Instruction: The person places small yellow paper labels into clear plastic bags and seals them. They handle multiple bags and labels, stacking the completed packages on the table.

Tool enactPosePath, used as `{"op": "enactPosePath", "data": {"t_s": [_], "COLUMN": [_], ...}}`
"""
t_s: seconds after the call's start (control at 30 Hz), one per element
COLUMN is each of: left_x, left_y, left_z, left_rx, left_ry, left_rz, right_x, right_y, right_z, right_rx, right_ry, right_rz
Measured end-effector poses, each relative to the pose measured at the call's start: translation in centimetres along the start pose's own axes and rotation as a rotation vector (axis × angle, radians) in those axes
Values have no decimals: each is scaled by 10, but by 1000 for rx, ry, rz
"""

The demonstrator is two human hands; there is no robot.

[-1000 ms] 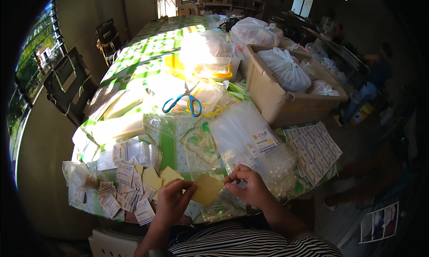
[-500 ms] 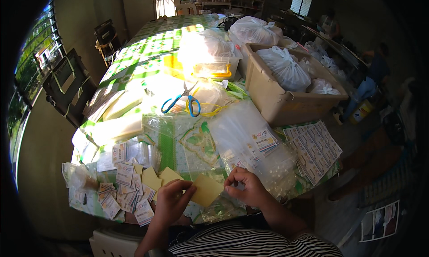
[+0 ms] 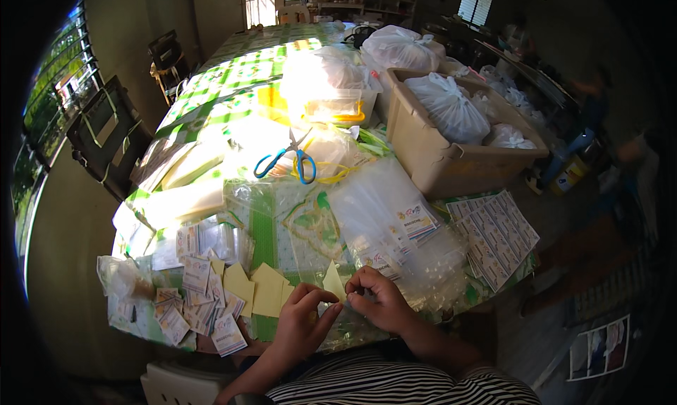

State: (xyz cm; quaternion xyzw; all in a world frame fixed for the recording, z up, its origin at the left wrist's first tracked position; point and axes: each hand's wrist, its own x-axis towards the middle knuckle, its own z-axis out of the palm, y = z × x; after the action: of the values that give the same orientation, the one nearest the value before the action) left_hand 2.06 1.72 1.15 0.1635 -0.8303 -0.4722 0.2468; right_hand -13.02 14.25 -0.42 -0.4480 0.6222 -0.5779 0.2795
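A piece of yellow paper [image 3: 333,281] stands up between my hands near the table's front edge. It shows as a narrow triangle; I cannot tell whether it is folded or just tilted. My left hand [image 3: 305,319] pinches its lower left side between thumb and forefinger. From the other side, my right hand [image 3: 379,299] pinches its lower right edge, fingers curled. Left of my left hand lie more yellow paper pieces [image 3: 268,290] and a loose pile of small printed cards [image 3: 201,303]. Right of my hands are clear plastic bags [image 3: 381,207] with printed cards on them.
Blue-handled scissors [image 3: 305,167] lie farther back on the green checked tablecloth [image 3: 233,63]. A beige bin [image 3: 451,167] of filled white bags stands at the right. Printed sheets [image 3: 493,239] lie by the right edge. A dark chair [image 3: 109,137] stands at the left.
The yellow paper has gone from a flat-facing square to an upright narrow triangle. My left hand has moved right, and both hands are now close together at the paper.
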Motion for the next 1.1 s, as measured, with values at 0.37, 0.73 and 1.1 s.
{"op": "enactPosePath", "data": {"t_s": [0.37, 0.73, 1.1], "left_x": [4, 5, 6], "left_y": [-6, -7, -9], "left_z": [5, 4, -3], "left_rx": [-127, -92, -104], "left_ry": [-80, -66, -60], "left_rz": [-46, 18, 438], "right_x": [-2, -2, 5], "right_y": [-1, -4, 26], "right_z": [13, 14, 12], "right_rx": [-70, -91, -101], "right_ry": [-15, -4, 40], "right_rz": [-79, -74, 106]}}
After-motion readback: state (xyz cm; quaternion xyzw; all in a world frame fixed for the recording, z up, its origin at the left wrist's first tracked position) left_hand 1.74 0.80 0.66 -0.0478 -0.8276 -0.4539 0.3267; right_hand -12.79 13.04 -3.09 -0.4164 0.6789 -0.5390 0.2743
